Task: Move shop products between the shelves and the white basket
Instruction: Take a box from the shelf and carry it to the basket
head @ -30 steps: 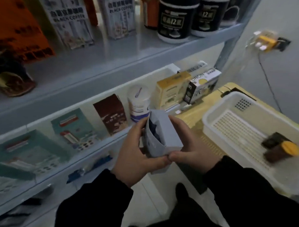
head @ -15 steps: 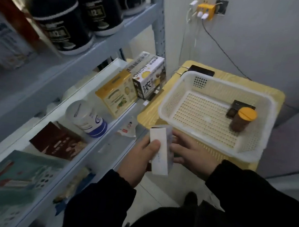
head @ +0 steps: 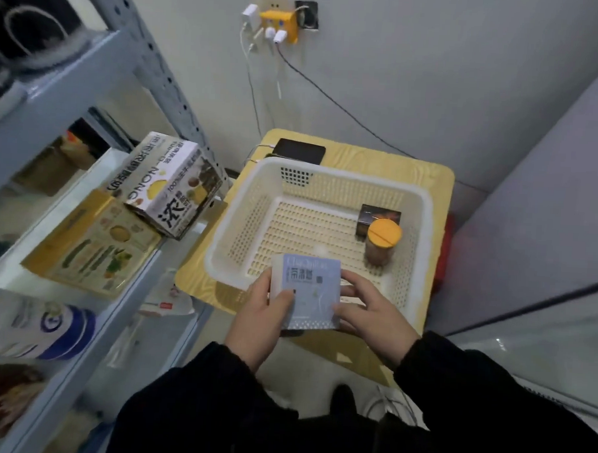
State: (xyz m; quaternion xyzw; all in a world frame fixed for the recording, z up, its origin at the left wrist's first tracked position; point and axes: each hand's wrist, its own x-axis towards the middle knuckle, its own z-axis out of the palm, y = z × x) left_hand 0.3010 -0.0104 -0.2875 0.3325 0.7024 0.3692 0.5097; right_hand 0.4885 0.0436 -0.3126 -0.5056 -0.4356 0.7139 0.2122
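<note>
I hold a pale blue box with both hands at the near rim of the white basket. My left hand grips its left edge, thumb on the front face. My right hand holds its right edge with curled fingers. The box's printed face points up at me. Inside the basket, at its right side, stand a brown jar with an orange lid and a small dark box behind it.
The basket sits on a small wooden table with a black device behind it. On the grey shelves at left lie a white NONG carton, a yellow box and a blue-white can. Cables hang from a wall socket.
My view swung right from the shelves to the basket. Both hands carried the pale blue box to the basket's near rim and turned its printed face upward.
</note>
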